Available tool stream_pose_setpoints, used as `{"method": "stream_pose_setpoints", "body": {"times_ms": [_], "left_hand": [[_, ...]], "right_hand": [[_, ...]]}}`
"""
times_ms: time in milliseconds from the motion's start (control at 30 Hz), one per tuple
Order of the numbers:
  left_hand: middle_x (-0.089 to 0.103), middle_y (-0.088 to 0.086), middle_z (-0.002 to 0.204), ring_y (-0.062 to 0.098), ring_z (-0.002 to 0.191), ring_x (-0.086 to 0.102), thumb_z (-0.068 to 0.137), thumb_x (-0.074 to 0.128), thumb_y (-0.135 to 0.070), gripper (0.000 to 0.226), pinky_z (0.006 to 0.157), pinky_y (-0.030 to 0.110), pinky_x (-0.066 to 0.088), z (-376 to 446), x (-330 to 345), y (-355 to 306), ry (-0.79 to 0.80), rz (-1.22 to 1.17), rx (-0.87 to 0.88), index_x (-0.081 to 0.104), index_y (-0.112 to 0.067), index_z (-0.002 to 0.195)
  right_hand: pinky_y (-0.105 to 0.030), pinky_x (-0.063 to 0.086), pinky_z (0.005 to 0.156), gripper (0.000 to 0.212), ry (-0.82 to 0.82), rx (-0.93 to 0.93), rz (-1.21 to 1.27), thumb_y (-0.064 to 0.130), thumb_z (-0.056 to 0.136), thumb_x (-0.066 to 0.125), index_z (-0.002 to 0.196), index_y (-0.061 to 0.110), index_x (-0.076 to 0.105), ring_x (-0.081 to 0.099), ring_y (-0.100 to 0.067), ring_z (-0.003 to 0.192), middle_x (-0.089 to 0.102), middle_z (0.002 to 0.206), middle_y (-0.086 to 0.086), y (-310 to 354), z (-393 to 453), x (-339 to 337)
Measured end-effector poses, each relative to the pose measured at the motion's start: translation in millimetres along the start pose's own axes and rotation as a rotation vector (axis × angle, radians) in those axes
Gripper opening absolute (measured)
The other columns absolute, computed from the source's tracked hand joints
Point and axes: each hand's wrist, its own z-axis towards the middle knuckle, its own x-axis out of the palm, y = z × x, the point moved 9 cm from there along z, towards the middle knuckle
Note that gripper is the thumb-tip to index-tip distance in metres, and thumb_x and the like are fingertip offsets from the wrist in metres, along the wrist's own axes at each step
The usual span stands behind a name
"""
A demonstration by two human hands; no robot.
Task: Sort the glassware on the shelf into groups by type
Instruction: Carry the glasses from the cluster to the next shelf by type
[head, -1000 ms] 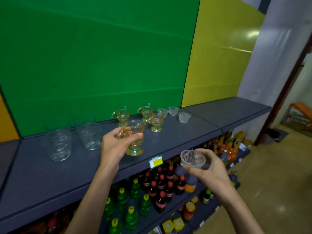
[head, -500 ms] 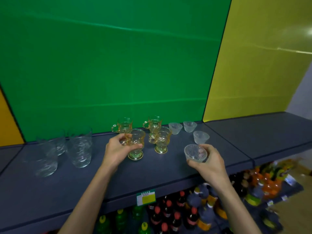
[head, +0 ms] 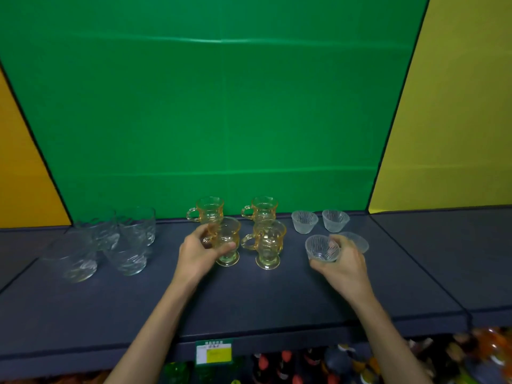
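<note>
An amber footed mug [head: 225,242] is gripped by the left hand [head: 197,254] mid-shelf [head: 249,300], beside three matching mugs; a ribbed clear bowl [head: 322,248] is held by the right hand [head: 342,263], near three others; clear tumblers [head: 110,242] are grouped toward the left edge.

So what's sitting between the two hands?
In the head view, one amber mug stands on the shelf between the left hand and right hand.

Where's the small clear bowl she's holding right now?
In the right hand, the small bowl sits right of the amber mugs, beside three matching bowls.
</note>
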Motion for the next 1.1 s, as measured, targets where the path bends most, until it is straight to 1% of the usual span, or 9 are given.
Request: {"method": "stream_pose_setpoints", "body": {"times_ms": [67,167,300,367,533,733,867,967,1100], "left_hand": [[0.067,-0.008,0.110,0.009,0.102,0.063,0.066,0.092,-0.033,0.073,0.089,0.023,0.044,-4,-4,-5,-0.011,0.067,0.026,0.060,-0.024,0.131],[0.060,-0.004,0.133,0.017,0.122,0.057,0.070,0.085,-0.046,0.081,0.101,0.034,0.046,-16,-16,-24,-0.086,0.257,0.150,0.051,-0.026,0.141],[0.055,-0.005,0.139,0.021,0.119,0.058,0.077,0.061,-0.060,0.065,0.096,0.039,0.049,-45,-18,-64,-0.146,0.540,0.314,0.056,-0.031,0.136],[0.057,-0.005,0.138,0.022,0.121,0.057,0.079,0.058,-0.059,0.061,0.096,0.039,0.049,-56,-11,-81,-0.143,0.620,0.373,0.060,-0.030,0.133],[0.063,-0.003,0.130,0.020,0.118,0.060,0.080,0.055,-0.057,0.057,0.094,0.040,0.050,-76,8,-117,-0.148,0.667,0.485,0.067,-0.025,0.125],[0.062,-0.005,0.132,0.020,0.118,0.058,0.081,0.055,-0.055,0.057,0.096,0.037,0.048,-79,37,-150,-0.085,0.666,0.589,0.061,-0.027,0.131],[0.057,-0.002,0.138,0.023,0.124,0.054,0.084,0.053,-0.055,0.058,0.100,0.040,0.044,-73,65,-167,-0.007,0.674,0.656,0.058,-0.026,0.134],[0.055,-0.001,0.140,0.024,0.126,0.052,0.086,0.054,-0.052,0.056,0.101,0.041,0.042,-67,87,-176,0.038,0.696,0.692,0.056,-0.026,0.135],[0.054,0.002,0.138,0.026,0.125,0.051,0.089,0.052,-0.048,0.052,0.100,0.042,0.042,-53,124,-178,0.104,0.758,0.665,0.055,-0.023,0.134]], "right_hand": [[-0.034,0.045,0.092,0.073,0.027,-0.014,0.003,0.026,0.062,0.083,0.129,0.012,0.057,0.055,-0.024,0.113,0.058,0.121,-0.003,1,7,6],[-0.032,0.043,0.089,0.070,0.056,-0.042,-0.009,0.024,0.065,0.083,0.128,0.010,0.056,0.054,-0.024,0.112,0.057,0.120,-0.004,5,16,15],[-0.035,0.044,0.092,0.072,0.097,-0.058,-0.040,0.026,0.066,0.083,0.130,0.009,0.054,0.053,-0.025,0.113,0.056,0.120,-0.005,6,22,27],[-0.036,0.046,0.092,0.074,0.108,-0.070,-0.056,0.028,0.066,0.082,0.132,0.009,0.053,0.053,-0.024,0.111,0.055,0.119,-0.005,6,23,31],[-0.037,0.045,0.093,0.076,0.129,-0.084,-0.077,0.033,0.068,0.080,0.134,0.007,0.052,0.053,-0.025,0.114,0.056,0.124,-0.008,6,25,35],[-0.038,0.045,0.096,0.081,0.155,-0.130,-0.129,0.043,0.068,0.081,0.136,0.012,0.049,0.052,-0.022,0.118,0.053,0.127,-0.003,15,24,30],[-0.038,0.045,0.095,0.067,0.120,-0.191,-0.159,0.053,0.077,0.072,0.132,0.019,0.054,0.052,-0.020,0.118,0.054,0.127,0.000,30,25,11],[-0.032,0.042,0.086,0.048,0.094,-0.245,-0.250,0.050,0.084,0.066,0.126,0.027,0.059,0.053,-0.018,0.118,0.055,0.129,0.004,39,29,-7],[-0.032,0.042,0.083,0.044,0.036,-0.261,-0.393,0.045,0.086,0.065,0.125,0.027,0.061,0.054,-0.020,0.117,0.057,0.127,0.005,32,42,-33]]}}
